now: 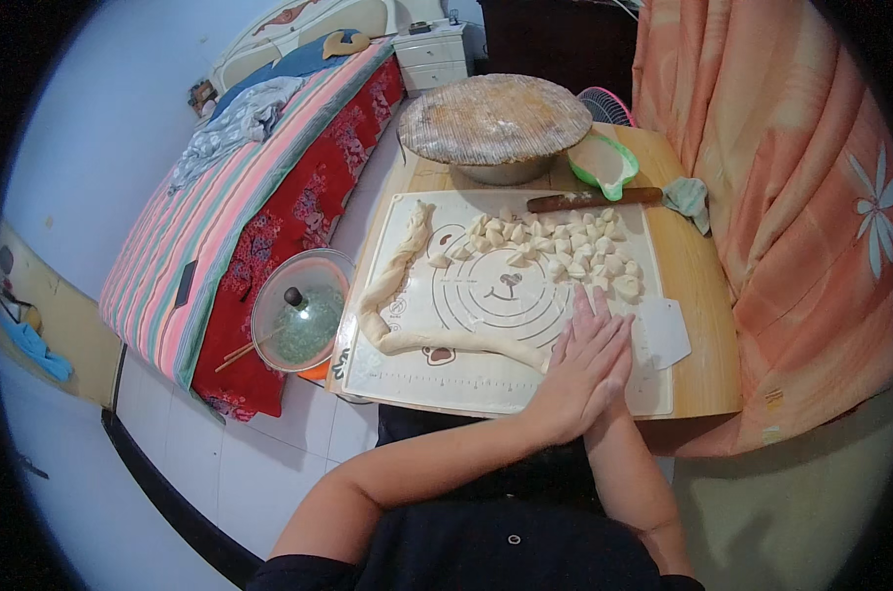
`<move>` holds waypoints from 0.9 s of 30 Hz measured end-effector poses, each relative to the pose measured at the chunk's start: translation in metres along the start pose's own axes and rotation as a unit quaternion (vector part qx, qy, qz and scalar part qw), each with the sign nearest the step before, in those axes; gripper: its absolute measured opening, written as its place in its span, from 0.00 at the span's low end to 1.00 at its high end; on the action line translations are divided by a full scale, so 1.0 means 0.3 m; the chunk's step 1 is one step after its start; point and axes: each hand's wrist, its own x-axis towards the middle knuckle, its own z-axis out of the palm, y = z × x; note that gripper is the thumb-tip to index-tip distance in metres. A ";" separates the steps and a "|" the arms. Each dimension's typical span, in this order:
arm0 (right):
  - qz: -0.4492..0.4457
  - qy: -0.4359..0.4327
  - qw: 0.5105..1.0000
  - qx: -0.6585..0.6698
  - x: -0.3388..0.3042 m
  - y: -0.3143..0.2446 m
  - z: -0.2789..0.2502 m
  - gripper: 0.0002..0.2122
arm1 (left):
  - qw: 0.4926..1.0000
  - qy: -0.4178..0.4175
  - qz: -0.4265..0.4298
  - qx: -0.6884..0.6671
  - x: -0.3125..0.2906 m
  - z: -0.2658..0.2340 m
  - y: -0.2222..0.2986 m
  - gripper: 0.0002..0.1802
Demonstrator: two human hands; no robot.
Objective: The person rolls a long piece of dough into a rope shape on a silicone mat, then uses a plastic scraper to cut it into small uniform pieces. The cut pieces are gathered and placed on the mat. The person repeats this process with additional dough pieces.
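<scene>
Left hand point(576, 382) lies crossed over right hand point(618, 379); both sets of fingers straight and narrowly spaced, neither visibly curled around anything. Contact beneath the palms: cannot tell. Dough rope point(437, 341) bends along the mat's point(466, 394) left and near sides, its right end at the left hand. Risk: uneven palm pressure could thin or tear the rope. White scraper point(666, 333) sits right of the hands. Beyond the fingertips, dough pieces point(592, 258) crowd; a forward slide could squash them together. Rolling pin point(594, 200) lies behind.
</scene>
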 end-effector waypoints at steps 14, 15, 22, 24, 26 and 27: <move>0.137 -0.254 0.315 -0.904 0.095 -0.343 0.193 0.30 | 0.947 -0.058 -0.036 0.313 -0.205 -0.198 -0.190 0.35; 0.148 -0.239 0.305 -0.910 0.056 -0.357 0.235 0.29 | 0.946 -0.054 -0.032 0.319 -0.208 -0.188 -0.195 0.35; 0.070 -0.193 0.302 -0.931 0.163 -0.260 0.194 0.27 | 0.944 -0.019 -0.034 0.326 -0.046 -0.127 -0.301 0.31; 0.110 -0.194 0.303 -0.927 0.150 -0.248 0.180 0.27 | 0.948 -0.035 -0.048 0.313 -0.043 -0.123 -0.312 0.33; 0.134 -0.217 0.283 -0.925 0.065 -0.293 0.220 0.28 | 0.950 -0.080 -0.011 0.301 -0.122 -0.123 -0.251 0.36; 0.134 -0.221 0.270 -0.928 0.013 -0.311 0.238 0.29 | 0.950 -0.100 0.007 0.296 -0.172 -0.130 -0.203 0.38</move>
